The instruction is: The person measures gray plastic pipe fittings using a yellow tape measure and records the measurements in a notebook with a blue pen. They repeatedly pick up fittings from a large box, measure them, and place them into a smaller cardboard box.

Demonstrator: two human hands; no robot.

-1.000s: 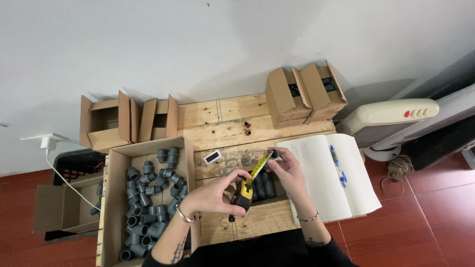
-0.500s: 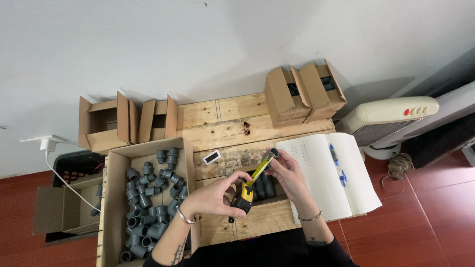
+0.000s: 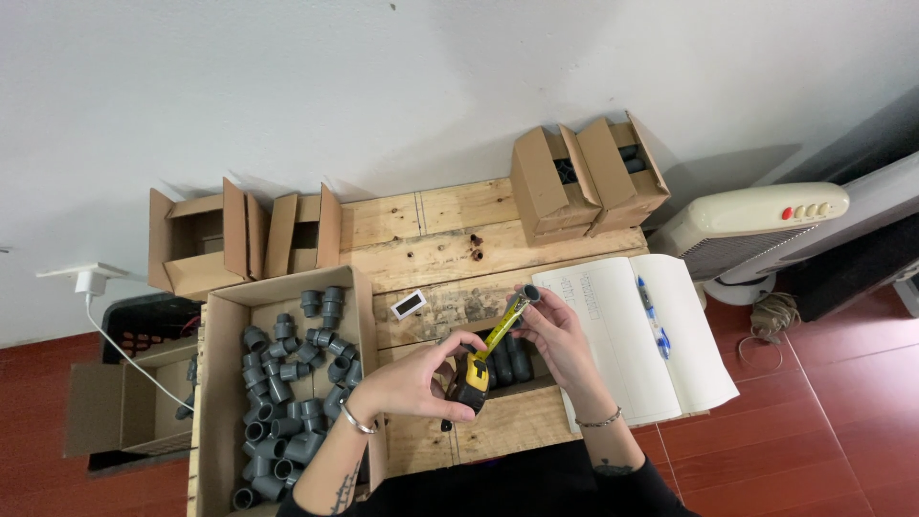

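Note:
My left hand grips a yellow and black tape measure above the wooden pallet table. Its yellow blade runs up and right to a small grey pipe fitting that my right hand pinches together with the blade's tip. Two or three dark grey fittings lie on the table under the blade, partly hidden by my hands.
An open cardboard box of several grey pipe fittings stands at the left. Behind it are two open small boxes, and two more at the back right. An open notebook with a blue pen lies right. A small white tag sits mid-table. A white fan heater stands on the floor.
The hands, tape measure and fitting stay almost as they were; the tape body sits a touch lower and the view has shifted slightly.

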